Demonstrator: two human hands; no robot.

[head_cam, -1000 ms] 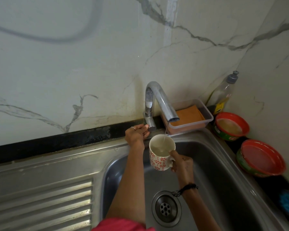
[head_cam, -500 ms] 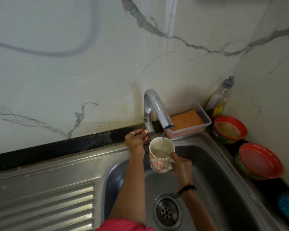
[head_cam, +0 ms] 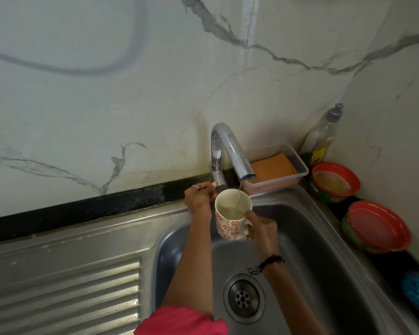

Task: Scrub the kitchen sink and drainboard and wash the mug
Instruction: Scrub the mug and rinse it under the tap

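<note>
We see the right hand closed around the handle of the mug, thumb hooked over the rim, holding it upright above the sink. The mug is a white glazed cylinder printed with small red flower motifs, partly filled with cloudy water. A thin stream falls into it from the tap, a curved tube of polished chrome with dull water spots, arching just above both hands.

The left hand is curled shut around the tap's handle, touching the mug's far left side; a ring shows on one finger.

Below the hands lies the smooth brushed-steel basin with its round perforated drain. To the left of the left forearm the drainboard runs in pressed parallel ridges. Beyond the right hand sits a clear rectangular plastic tub holding a flat orange cloth; further right stand a translucent soap bottle with a grey cap and two round red-rimmed bowls. The wall behind is glossy white marble with grey veins.

Compared with half a second ago, the grips match and the mug remains under the spout; the water level looks much the same, and only the viewpoint has shifted slightly.
</note>
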